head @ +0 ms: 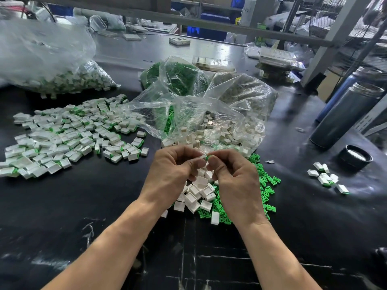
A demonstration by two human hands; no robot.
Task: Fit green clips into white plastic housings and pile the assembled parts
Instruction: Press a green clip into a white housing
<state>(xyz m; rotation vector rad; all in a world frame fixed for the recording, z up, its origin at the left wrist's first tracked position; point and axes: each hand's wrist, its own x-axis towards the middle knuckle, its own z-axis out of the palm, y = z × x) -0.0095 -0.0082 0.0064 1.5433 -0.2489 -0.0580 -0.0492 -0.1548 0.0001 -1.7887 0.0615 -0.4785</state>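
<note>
The black table [88, 206] is scratched near the front edge. Two bare forearms reach over it and the hands meet above the middle. The left hand [173, 170] has its fingers curled and pinches a small white housing [202, 156] at its tips. The right hand [234, 178] is also curled and pinches a green clip [207, 158], which touches the end of the housing. How far the clip sits inside the housing cannot be told, because the fingers cover most of both parts.

Under the hands lies a heap of loose housings [196, 191], and just right of it a heap of loose clips [266, 185]; the two heaps touch and mix a little. At the left spreads a wide pile of assembled parts [69, 135], white with green ends. At the right, well apart, lies a small group of assembled parts [326, 176], near a black lid [356, 159] and a dark flask [345, 114].

Behind the hands an open clear bag [226, 114] holds more housings, and a second bag [173, 76] behind it holds green clips. At the far left a big bag [48, 59] holds assembled parts. Farther back stand flat trays [211, 63], a grey frame [209, 26] and blue bins [213, 17].
</note>
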